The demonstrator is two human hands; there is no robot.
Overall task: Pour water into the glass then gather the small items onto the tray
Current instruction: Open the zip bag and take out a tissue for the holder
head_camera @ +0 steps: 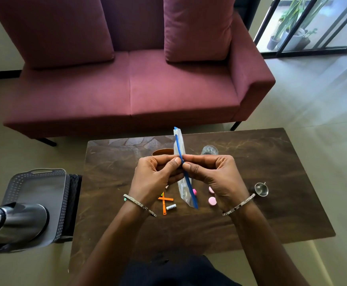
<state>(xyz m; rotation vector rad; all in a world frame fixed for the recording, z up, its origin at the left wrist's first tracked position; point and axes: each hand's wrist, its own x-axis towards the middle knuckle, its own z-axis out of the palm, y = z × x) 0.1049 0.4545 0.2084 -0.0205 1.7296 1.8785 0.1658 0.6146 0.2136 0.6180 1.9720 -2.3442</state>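
My left hand (pixel 155 176) and my right hand (pixel 215 174) both pinch the blue zip strip of a clear plastic bag (pixel 181 145), held edge-on above the dark wooden table (pixel 271 162). Something small and pale shows inside the bag near its lower end. Under my hands lie orange sticks (pixel 164 201), a small white battery (pixel 171 207), pink round pieces (pixel 212 201) and a tiny pink bit (pixel 194 191). The glass (pixel 209 150) stands behind my right hand. The grey tray (pixel 38 188) sits on a dark stool left of the table, with a metal kettle (pixel 13 221) on it.
A small metal jigger (pixel 261 189) stands at the table's right. A brown round object (pixel 163 152) peeks out behind my left hand. A maroon sofa (pixel 137 79) faces the table's far side. Tiled floor surrounds the table.
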